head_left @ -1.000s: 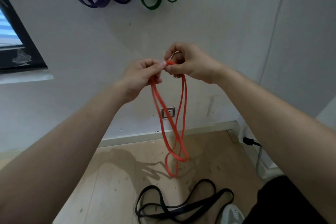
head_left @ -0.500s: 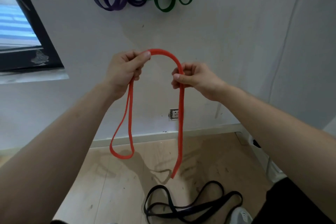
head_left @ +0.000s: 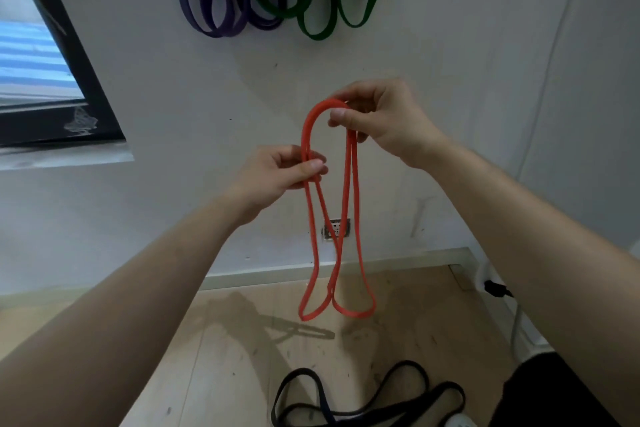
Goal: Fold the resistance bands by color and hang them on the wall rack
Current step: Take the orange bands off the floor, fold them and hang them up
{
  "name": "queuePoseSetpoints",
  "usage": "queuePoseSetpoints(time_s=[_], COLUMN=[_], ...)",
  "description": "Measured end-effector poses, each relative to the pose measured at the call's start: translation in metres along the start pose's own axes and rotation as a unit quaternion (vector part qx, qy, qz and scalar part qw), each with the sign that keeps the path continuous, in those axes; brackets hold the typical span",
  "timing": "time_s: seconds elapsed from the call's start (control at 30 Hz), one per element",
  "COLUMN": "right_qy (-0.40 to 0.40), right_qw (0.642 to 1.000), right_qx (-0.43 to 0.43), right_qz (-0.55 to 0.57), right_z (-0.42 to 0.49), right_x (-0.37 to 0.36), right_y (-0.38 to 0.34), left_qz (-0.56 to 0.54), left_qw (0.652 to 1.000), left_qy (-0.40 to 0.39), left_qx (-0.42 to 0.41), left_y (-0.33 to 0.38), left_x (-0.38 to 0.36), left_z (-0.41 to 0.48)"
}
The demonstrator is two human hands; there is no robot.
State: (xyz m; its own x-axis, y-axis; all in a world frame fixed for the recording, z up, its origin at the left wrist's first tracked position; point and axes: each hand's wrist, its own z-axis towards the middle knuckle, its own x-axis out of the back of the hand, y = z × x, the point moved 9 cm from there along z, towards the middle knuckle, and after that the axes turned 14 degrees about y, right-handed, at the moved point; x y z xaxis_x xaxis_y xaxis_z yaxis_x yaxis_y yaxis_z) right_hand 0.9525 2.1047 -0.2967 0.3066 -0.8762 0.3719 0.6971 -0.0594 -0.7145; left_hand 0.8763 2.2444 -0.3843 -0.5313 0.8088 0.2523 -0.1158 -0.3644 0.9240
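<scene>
Status notes:
- Purple bands (head_left: 221, 33) and green bands (head_left: 317, 35) hang folded high on wall. Rack itself above frame, not seen. We count these two colours done.
- Red band (head_left: 307, 128) in mid-air before wall, doubled into two loops hanging above floor (head_left: 225, 357).
- Left hand (head_left: 277, 173) pinches left strands between thumb and fingers.
- Right hand (head_left: 381, 118), higher, pinches top of arch, thumb in front.
- We judge red fold nearly formed, hanging not yet done.
- Black band (head_left: 408, 365) lies loose on floor: left to fold and hang.
</scene>
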Motion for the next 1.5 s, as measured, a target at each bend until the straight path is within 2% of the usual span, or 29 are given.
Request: queuePoseSetpoints(time_s=[0.37,0.47,0.57,0.7,0.87,1.03,1.2,1.33,1.5], right_qy=[-0.019,0.001,0.027,0.069,0.113,0.161,0.127,0.134,0.185], right_qw=[0.995,0.998,0.999,0.984,0.964,0.948,0.961,0.96,0.951], right_qx=[0.047,0.037,0.004,-0.038,-0.064,-0.062,-0.04,-0.038,-0.058], right_qz=[-0.087,-0.049,0.045,0.159,0.232,0.265,0.244,0.243,0.241], right_z=[0.003,0.002,0.001,0.003,0.005,0.006,0.006,0.006,0.006], right_x=[0.019,0.024,0.035,0.055,0.078,0.114,0.113,0.12,0.149], right_y=[-0.016,-0.012,-0.003,0.007,0.017,0.017,0.003,0.005,0.029], left_qz=[0.019,-0.005,-0.037,-0.008,0.043,0.02,-0.082,-0.137,-0.136], left_qw=[1.0,0.999,0.995,0.992,0.992,0.991,0.988,0.98,0.986], left_qy=[-0.022,-0.043,-0.079,-0.105,-0.09,-0.095,-0.092,-0.114,-0.041], left_qx=[-0.005,0.015,0.05,0.075,0.078,0.091,0.094,0.094,0.088], left_y=[-0.004,-0.01,-0.026,-0.056,-0.076,-0.083,-0.063,-0.053,-0.065], left_x=[-0.043,-0.057,-0.076,-0.099,-0.111,-0.119,-0.157,-0.198,-0.202], left_z=[-0.003,-0.009,-0.021,-0.039,-0.045,-0.045,-0.037,-0.04,-0.046])
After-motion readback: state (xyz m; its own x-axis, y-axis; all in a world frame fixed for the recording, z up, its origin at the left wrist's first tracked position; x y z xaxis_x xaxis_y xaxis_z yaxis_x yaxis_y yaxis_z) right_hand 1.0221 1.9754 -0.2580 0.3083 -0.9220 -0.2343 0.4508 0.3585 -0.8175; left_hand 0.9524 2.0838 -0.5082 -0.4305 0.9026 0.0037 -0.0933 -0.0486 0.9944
